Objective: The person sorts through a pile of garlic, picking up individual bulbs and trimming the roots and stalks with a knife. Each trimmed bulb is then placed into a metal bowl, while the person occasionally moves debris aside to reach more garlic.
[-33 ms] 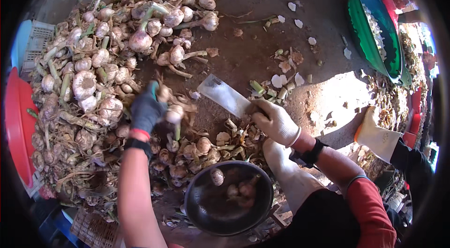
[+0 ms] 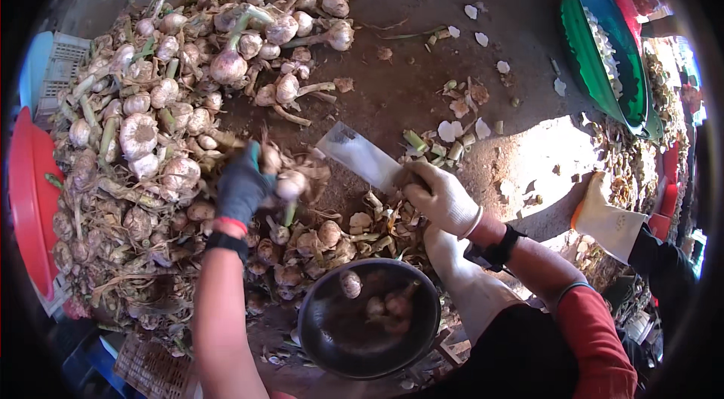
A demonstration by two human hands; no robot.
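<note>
My left hand (image 2: 245, 188), in a dark glove, is closed on garlic (image 2: 290, 185) at the right edge of a big heap. Motion blurs the bulbs and roots, so how many it grips is unclear. My right hand (image 2: 443, 199), in a pale glove, grips a broad, flat cleaver (image 2: 360, 155). Its blade points up and left toward the garlic, a short gap away. A black bowl (image 2: 320, 346) with a few bulbs in it stands below, between my forearms.
The garlic heap (image 2: 139, 135) with long stalks covers the left side. A red basin (image 2: 30, 195) borders it. Cut stalks and peel (image 2: 452, 131) lie on the floor beyond the cleaver. At far right are a green basin (image 2: 584, 59) with white pieces and another gloved hand (image 2: 607, 218).
My left hand and the garlic in it have shifted slightly right, nearer the blade. My right hand and the cleaver have barely moved.
</note>
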